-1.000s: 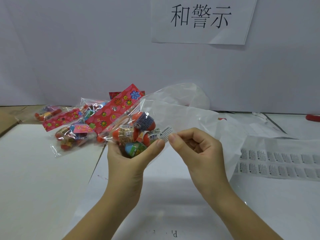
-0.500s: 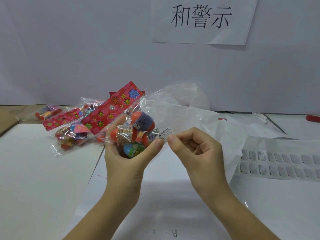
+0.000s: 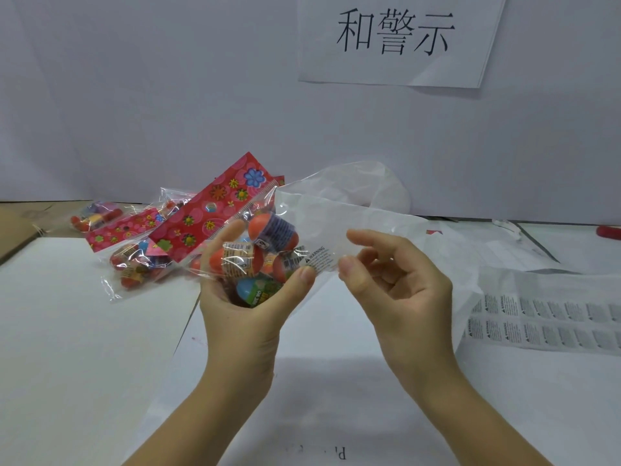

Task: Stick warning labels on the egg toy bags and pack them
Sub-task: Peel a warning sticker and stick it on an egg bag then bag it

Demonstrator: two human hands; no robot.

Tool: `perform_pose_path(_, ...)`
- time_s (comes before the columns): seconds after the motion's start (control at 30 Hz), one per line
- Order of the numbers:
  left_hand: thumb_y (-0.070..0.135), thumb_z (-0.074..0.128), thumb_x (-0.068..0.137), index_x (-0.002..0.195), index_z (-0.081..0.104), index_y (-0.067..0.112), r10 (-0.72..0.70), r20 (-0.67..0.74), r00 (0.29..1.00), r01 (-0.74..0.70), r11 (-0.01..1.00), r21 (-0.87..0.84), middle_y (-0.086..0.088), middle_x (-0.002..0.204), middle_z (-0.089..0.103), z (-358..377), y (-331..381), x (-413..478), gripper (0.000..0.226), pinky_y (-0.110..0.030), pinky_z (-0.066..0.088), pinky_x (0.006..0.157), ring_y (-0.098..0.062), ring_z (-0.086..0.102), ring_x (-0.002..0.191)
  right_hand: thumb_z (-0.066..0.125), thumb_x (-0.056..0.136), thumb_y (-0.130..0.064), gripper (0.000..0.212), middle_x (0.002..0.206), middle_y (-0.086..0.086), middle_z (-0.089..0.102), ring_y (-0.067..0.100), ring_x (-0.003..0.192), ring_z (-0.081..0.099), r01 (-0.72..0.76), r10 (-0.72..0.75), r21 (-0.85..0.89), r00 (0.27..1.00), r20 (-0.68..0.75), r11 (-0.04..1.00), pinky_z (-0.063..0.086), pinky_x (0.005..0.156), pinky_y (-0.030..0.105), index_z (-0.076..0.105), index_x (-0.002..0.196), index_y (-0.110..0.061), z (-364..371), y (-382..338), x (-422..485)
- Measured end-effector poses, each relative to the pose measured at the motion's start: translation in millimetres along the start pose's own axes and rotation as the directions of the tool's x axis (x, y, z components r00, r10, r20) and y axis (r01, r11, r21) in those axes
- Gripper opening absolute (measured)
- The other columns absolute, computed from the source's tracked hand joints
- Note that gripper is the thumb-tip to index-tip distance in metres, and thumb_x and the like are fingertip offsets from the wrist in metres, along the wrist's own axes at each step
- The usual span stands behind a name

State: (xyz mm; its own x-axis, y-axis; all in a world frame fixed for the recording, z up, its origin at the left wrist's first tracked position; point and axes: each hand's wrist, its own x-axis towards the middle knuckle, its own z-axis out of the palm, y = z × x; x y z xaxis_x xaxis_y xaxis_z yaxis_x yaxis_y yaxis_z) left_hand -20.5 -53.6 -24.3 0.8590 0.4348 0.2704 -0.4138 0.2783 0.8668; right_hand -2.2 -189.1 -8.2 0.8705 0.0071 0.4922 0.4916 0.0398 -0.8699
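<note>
My left hand [image 3: 242, 324] grips a clear egg toy bag [image 3: 268, 233] from below, thumb on its front. The bag holds several orange and blue eggs and has a red flowered header card [image 3: 215, 213]. A small white warning label [image 3: 319, 257] sits on the bag's right side, just above my left thumb tip. My right hand [image 3: 403, 297] hovers beside the label with fingers loosely spread; its thumb tip is close to the label's right edge and holds nothing. A sheet of warning labels [image 3: 537, 321] lies on the table at the right.
Other egg toy bags [image 3: 134, 260] are piled at the back left. A large clear plastic bag [image 3: 369, 203] lies behind my hands. A paper sign hangs on the white wall. A red object [image 3: 609, 232] shows at the far right edge, cardboard [image 3: 13, 230] at the far left.
My right hand pinched the label against the bag before; now its fingers have let go and spread, leaving the label on the bag. The left hand tilted the bag slightly.
</note>
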Motion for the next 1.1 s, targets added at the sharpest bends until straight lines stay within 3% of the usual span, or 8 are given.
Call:
perform_pose_path(0.13, 0.024, 0.085, 0.048, 0.124, 0.053, 0.033, 0.012, 0.023, 1.0, -0.013, 1.0, 0.023, 0.009, 0.109, 0.072, 1.7, -0.3, -1.5, 0.084, -0.04, 0.058, 0.087, -0.018, 0.071, 0.102, 0.068, 0.073, -0.046, 0.019, 0.09, -0.013, 0.068, 0.008, 0.084, 0.064, 0.008, -0.005, -0.089, 0.999, 0.039, 0.996, 0.049, 0.066, 0.011, 0.069, 0.09, -0.036, -1.2, -2.9, 0.7)
perform_pose_path(0.27, 0.026, 0.086, 0.047, 0.123, 0.053, 0.033, 0.015, 0.04, 0.999, -0.016, 1.0, 0.022, 0.008, 0.11, 0.072, 3.6, -0.3, -2.2, 0.084, -0.034, 0.058, 0.083, -0.019, 0.071, 0.101, 0.072, 0.078, -0.03, 0.003, 0.086, -0.013, 0.066, 0.01, 0.083, 0.065, 0.046, -0.039, -0.113, 0.997, 0.061, 0.993, 0.048, 0.066, 0.011, 0.07, 0.08, -0.032, -2.3, -2.1, 2.5)
perform_pose_path(0.37, 0.027, 0.086, 0.046, 0.121, 0.054, 0.035, 0.019, 0.044, 0.999, -0.02, 1.0, 0.02, 0.01, 0.108, 0.072, 2.5, -1.6, -2.3, 0.082, -0.027, 0.057, 0.078, -0.016, 0.071, 0.1, 0.07, 0.08, -0.028, 0.005, 0.085, -0.013, 0.067, 0.008, 0.082, 0.064, 0.067, -0.059, -0.125, 0.996, 0.063, 0.99, 0.047, 0.066, 0.01, 0.069, 0.08, -0.032, -2.5, -2.2, 3.3)
perform_pose_path(0.7, 0.019, 0.086, 0.049, 0.115, 0.056, 0.037, 0.043, 0.059, 0.997, -0.043, 0.999, 0.007, 0.012, 0.105, 0.072, 2.6, -2.6, -2.7, 0.075, -0.026, 0.058, 0.076, -0.015, 0.072, 0.097, 0.071, 0.078, -0.031, 0.001, 0.081, -0.015, 0.068, 0.004, 0.075, 0.063, 0.035, -0.033, -0.146, 0.999, 0.019, 0.989, 0.044, 0.064, 0.006, 0.07, 0.078, -0.032, -2.2, -1.5, 3.4)
perform_pose_path(0.83, 0.015, 0.095, 0.043, 0.119, 0.056, 0.035, 0.058, 0.061, 0.996, -0.059, 0.998, 0.009, 0.005, 0.111, 0.071, 1.9, -2.6, -2.9, 0.087, -0.028, 0.057, 0.078, -0.02, 0.071, 0.101, 0.071, 0.078, -0.032, 0.002, 0.081, -0.014, 0.069, 0.007, 0.075, 0.065, 0.024, -0.024, -0.142, 1.0, -0.003, 0.99, 0.047, 0.065, 0.009, 0.071, 0.08, -0.031, -1.0, -2.3, 1.7)
perform_pose_path(1.1, 0.016, 0.087, 0.05, 0.113, 0.06, 0.039, 0.119, 0.063, 0.991, -0.118, 0.993, -0.017, 0.003, 0.111, 0.07, 3.7, -2.7, -5.7, 0.073, -0.026, 0.058, 0.075, -0.022, 0.071, 0.101, 0.071, 0.076, -0.033, 0.002, 0.079, -0.013, 0.069, 0.008, 0.074, 0.065, -0.016, 0.009, -0.134, 0.999, -0.051, 0.991, 0.049, 0.067, 0.011, 0.07, 0.076, -0.031, 1.5, -3.4, -3.1)
